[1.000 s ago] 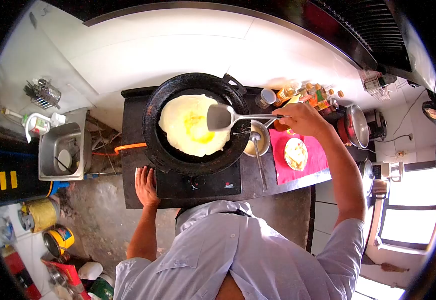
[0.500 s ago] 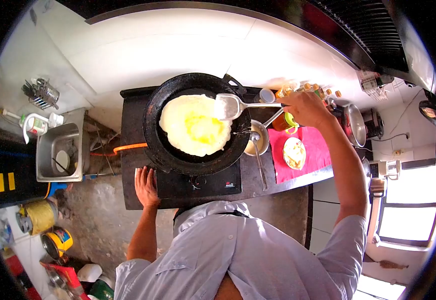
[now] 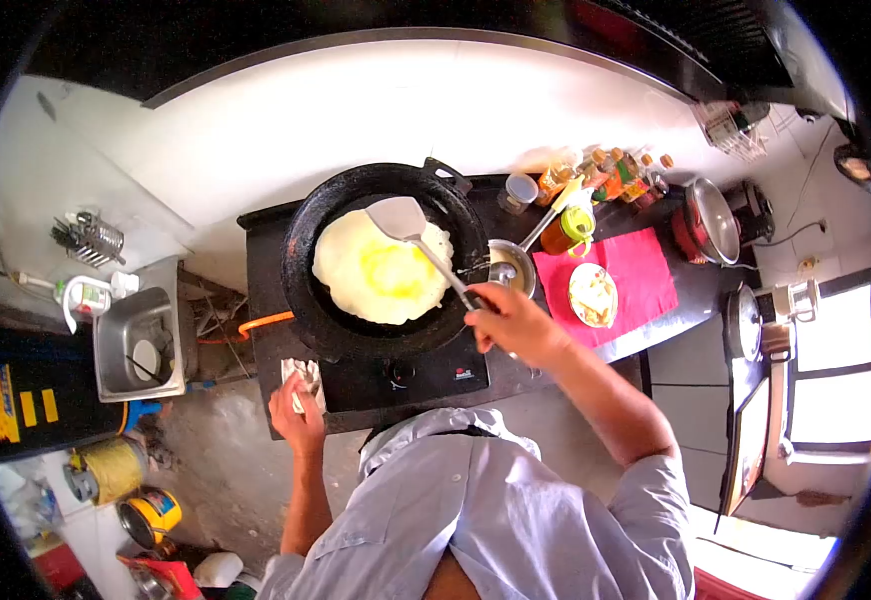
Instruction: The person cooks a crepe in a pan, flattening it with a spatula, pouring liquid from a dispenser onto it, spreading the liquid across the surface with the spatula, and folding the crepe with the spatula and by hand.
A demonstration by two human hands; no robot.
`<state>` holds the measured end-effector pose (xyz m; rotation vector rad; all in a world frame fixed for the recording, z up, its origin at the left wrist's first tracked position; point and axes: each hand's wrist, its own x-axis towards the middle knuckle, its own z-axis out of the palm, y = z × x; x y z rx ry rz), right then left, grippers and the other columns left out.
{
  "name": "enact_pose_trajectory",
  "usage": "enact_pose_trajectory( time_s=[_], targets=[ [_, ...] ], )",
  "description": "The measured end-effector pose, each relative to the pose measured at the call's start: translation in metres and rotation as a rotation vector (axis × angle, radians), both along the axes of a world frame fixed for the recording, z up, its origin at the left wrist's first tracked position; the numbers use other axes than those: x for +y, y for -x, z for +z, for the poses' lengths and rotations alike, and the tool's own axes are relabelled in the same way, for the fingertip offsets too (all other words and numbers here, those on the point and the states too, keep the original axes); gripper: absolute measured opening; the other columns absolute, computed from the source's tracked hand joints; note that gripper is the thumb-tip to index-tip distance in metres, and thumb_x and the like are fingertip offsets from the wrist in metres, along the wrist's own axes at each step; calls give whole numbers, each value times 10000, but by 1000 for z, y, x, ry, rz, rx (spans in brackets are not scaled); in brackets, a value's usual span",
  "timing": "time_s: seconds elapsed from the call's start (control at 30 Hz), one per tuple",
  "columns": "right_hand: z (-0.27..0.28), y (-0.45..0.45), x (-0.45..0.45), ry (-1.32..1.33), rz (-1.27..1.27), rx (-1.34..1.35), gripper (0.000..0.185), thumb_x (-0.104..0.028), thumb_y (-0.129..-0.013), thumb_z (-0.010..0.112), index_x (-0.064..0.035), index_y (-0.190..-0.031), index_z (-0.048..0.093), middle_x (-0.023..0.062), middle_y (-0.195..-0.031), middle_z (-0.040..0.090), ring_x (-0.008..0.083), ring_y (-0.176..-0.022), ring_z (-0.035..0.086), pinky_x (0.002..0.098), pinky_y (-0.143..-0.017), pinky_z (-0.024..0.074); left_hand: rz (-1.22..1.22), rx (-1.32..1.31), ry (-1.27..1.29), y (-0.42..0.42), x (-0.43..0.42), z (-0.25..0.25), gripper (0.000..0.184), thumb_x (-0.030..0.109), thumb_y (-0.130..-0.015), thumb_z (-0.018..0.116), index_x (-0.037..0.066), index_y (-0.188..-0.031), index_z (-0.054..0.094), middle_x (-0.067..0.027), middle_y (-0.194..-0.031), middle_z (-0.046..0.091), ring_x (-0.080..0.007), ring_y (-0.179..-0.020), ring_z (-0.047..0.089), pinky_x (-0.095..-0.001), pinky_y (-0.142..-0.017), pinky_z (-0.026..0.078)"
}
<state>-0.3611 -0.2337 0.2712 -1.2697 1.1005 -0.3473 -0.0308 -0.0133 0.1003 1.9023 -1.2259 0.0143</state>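
A pale round flatbread with a yellow egg patch lies in the large black wok. My right hand is closed on the handle of a metal spatula, whose blade is over the upper part of the flatbread. At the front left of the stove, my left hand has its fingers on a crumpled whitish cloth and grips it. To the right of the wok sits a metal pot with a ladle in it, partly behind my right hand.
A plate of food sits on a red cloth. Beside it are a green-lidded jar and several bottles. A metal pan is farther right. The sink is at the left, with an orange hose near the wok.
My right hand has come down and left, and the spatula blade has swung left over the flatbread. My left hand, earlier flat on the counter, now holds the cloth. The whole view has shifted slightly.
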Motion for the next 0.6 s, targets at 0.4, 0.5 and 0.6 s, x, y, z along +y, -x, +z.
enact_pose_trajectory(
  time_s=[0.4,0.5,0.6],
  targets=[
    [-52,-100,94,320,-364,-184,341,-181,-1024,680,33,-1253,544,109,-958,660,154,-847,617,316,-753,528,-473,1686,-355,137,-69,154,653,533,-1125,362,26,-1535,406,-103,-1466,536,-229,-1316,570,-369,-1058,509],
    [-53,-92,85,498,-301,-243,305,-215,-1054,639,34,-1212,563,159,-956,644,187,-910,638,343,-801,530,-424,1570,-248,153,-75,152,666,531,-1121,387,16,-1543,400,-122,-1485,526,-224,-1362,532,-358,-1118,453],
    [-43,-64,76,557,-204,-284,315,-263,-1065,627,27,-1187,625,176,-977,649,273,-916,664,374,-832,539,-383,1479,-268,162,-80,151,541,544,-1093,475,80,-1366,522,-68,-1134,626,-173,-943,619,-308,-765,497]
  ],
)
